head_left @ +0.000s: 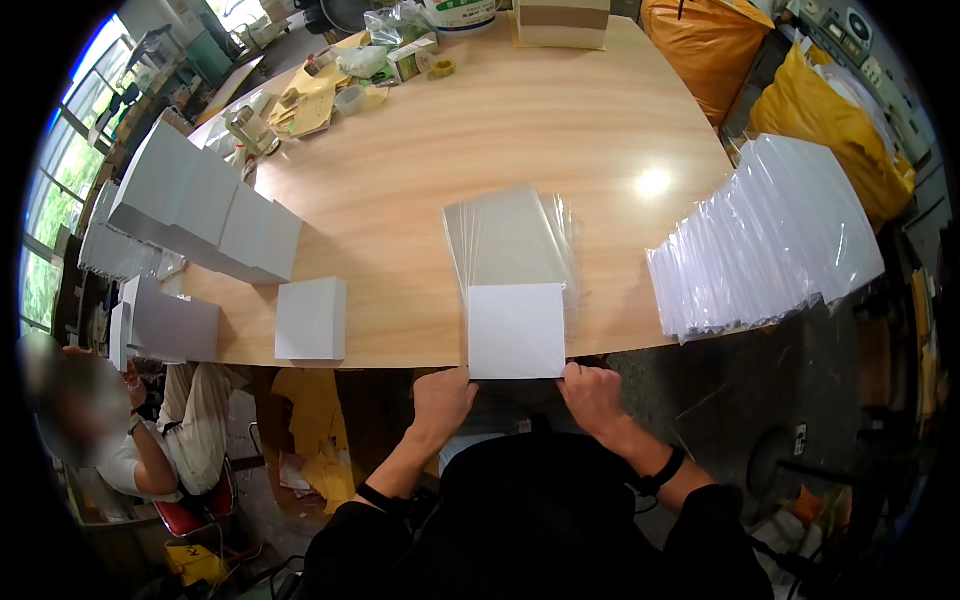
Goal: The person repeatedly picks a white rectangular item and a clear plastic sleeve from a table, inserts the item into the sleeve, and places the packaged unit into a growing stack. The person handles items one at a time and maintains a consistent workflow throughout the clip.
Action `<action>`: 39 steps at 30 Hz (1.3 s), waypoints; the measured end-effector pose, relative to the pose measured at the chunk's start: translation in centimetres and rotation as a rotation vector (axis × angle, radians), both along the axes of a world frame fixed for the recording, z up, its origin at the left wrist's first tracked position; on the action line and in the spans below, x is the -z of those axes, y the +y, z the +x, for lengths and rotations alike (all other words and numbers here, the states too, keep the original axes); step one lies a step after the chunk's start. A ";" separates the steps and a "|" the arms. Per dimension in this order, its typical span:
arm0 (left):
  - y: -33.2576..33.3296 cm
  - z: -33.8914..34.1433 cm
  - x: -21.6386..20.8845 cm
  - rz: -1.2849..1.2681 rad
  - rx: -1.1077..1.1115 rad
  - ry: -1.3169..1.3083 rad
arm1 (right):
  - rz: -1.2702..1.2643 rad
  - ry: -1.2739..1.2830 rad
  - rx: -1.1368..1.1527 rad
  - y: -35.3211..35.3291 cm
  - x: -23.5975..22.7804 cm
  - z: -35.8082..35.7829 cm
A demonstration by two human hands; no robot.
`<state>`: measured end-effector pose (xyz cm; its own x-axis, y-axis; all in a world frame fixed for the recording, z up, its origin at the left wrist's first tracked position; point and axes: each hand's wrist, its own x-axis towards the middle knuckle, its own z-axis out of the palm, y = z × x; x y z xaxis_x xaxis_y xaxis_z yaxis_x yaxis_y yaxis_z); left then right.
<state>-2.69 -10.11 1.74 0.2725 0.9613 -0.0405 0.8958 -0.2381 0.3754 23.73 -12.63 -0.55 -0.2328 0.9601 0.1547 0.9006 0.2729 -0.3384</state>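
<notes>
At the table's near edge lies a white square card or thin stack of paper (516, 332); its thickness cannot be told. My left hand (443, 400) pinches its near left corner, fingers curled. The near right corner is gripped the same way by my right hand (594, 396). Beneath the white square and beyond it, a pile of clear plastic sleeves (500, 235) is fanned out a little on the wood. The square covers the sleeves' near part, so whether it sits inside the top one cannot be seen.
To the left stand a small white stack (308, 320) and taller white stacks (205, 205). A long row of plastic-wrapped white packs (765, 245) leans at the right. Tape and papers (310, 100) clutter the far left. A seated person (150, 450) is at lower left.
</notes>
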 end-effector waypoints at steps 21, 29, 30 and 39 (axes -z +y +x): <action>-0.5 -2.1 4.1 -0.777 -0.393 -1.186 | -0.448 0.700 0.128 0.5 2.7 0.9; -0.7 -1.2 6.6 -0.906 -0.424 -1.314 | -0.303 0.807 0.137 0.7 1.8 0.2; -0.8 -1.4 7.4 -0.878 -0.398 -1.313 | -0.303 0.834 0.130 0.7 1.7 0.2; -0.5 -1.9 1.0 0.022 -0.320 -0.617 | -1.069 1.287 0.081 -0.5 2.5 1.9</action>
<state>-4.60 -10.63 0.74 -0.0578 0.9970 0.0511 0.5472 -0.0111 0.8369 25.66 -13.10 -3.09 -0.4305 0.7547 -0.4950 -0.0938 -0.5829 -0.8071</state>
